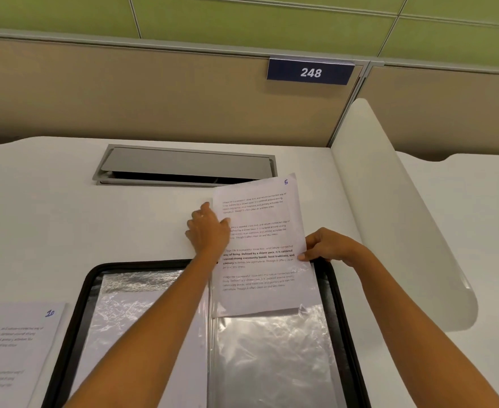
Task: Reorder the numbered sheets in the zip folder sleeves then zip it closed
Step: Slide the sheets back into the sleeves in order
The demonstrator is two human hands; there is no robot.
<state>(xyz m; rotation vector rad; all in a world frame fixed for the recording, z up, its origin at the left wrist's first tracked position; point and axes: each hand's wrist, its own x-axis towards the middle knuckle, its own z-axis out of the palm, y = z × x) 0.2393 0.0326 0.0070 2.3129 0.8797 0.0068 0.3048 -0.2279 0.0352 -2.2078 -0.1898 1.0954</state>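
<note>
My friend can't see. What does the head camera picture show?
A left hand and a right hand hold sheet 5 by its side edges, its bottom end tucked in a clear sleeve of an open black zip folder on a white desk. Sheet 10 lies to the left.

White sheet (260, 228) at centre: black printed paragraphs, one partly bold, with a blue handwritten 5 at its 1 o'clock corner. Toward 6 o'clock, a zip folder (338, 304) has a black border around clear sleeves (271, 354) with silvery, crinkled glare. At 8 o'clock, a second white sheet (9, 343) has dark print and a blue 10. White desk (65, 216); grey metal flap (183, 163) at 11 o'clock. Beige partition (124, 92) and green panels (242, 16) at 12 o'clock. Navy sign (310, 72), white 248, at 1 o'clock.
</note>
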